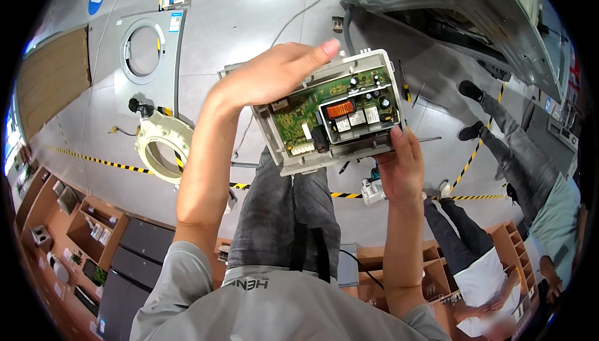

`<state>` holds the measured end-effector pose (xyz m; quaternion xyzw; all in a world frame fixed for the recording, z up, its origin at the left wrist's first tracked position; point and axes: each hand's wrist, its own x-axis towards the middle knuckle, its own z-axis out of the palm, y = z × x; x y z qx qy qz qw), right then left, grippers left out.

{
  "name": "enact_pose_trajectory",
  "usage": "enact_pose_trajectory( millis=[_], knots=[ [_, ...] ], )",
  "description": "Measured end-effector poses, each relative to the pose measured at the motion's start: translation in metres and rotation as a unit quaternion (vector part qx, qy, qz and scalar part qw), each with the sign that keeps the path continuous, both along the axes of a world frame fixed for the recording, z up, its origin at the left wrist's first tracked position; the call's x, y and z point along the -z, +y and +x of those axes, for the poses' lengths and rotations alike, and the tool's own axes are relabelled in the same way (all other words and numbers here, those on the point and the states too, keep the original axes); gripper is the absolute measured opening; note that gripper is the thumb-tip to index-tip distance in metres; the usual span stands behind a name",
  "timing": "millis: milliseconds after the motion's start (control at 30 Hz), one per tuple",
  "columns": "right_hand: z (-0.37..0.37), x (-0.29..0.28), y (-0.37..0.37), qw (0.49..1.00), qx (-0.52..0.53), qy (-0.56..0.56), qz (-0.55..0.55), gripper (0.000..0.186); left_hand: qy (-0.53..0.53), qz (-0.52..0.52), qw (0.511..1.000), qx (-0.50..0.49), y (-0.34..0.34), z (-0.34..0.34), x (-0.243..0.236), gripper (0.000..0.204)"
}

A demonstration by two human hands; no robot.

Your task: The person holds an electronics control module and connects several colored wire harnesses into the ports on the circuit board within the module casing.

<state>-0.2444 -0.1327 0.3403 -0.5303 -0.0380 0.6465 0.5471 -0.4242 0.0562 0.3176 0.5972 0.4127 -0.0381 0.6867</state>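
A pale plastic housing with a green circuit board inside is held up in front of me, above my knees. An orange-wound coil, capacitors and white-labelled parts show on the board. My left hand reaches across the housing's far left side. Its thumb stretches right, and the other fingers are mostly hidden past the far edge. My right hand grips the near right corner, its thumb on the rim and its other fingers partly out of sight under the housing.
On the floor at left lie a grey washing machine front panel and a cream ring-shaped part. A large metal cabinet stands far right, near a screwdriver. Black-and-yellow tape crosses the floor. Other people are at right.
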Motion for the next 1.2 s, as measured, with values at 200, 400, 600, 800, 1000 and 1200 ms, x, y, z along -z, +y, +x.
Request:
enact_pose_trajectory(
  millis=[200,400,600,800,1000,1200],
  knots=[
    [0.000,0.005,0.000,0.999,0.034,0.029,0.016,0.029,-0.123,0.008,0.932,-0.340,0.001,-0.026,0.024,0.049],
    [0.004,0.008,-0.001,0.998,0.059,0.000,0.002,0.030,-0.115,-0.150,0.906,-0.378,-0.031,-0.048,0.034,0.056],
    [0.001,0.010,0.000,0.998,0.065,0.012,-0.001,0.032,-0.108,-0.294,0.863,-0.397,-0.066,-0.034,0.029,0.059],
    [-0.003,0.013,0.001,0.996,0.072,0.053,-0.009,0.033,-0.141,-0.324,0.843,-0.405,-0.060,-0.031,0.014,0.052],
    [-0.006,0.016,0.003,0.996,0.077,0.047,0.006,0.034,-0.208,-0.301,0.860,-0.356,-0.057,-0.035,0.017,0.048],
    [-0.009,0.011,0.012,0.998,0.060,0.022,0.019,0.038,-0.216,-0.294,0.850,-0.379,-0.060,-0.041,0.017,0.046]
  ],
)
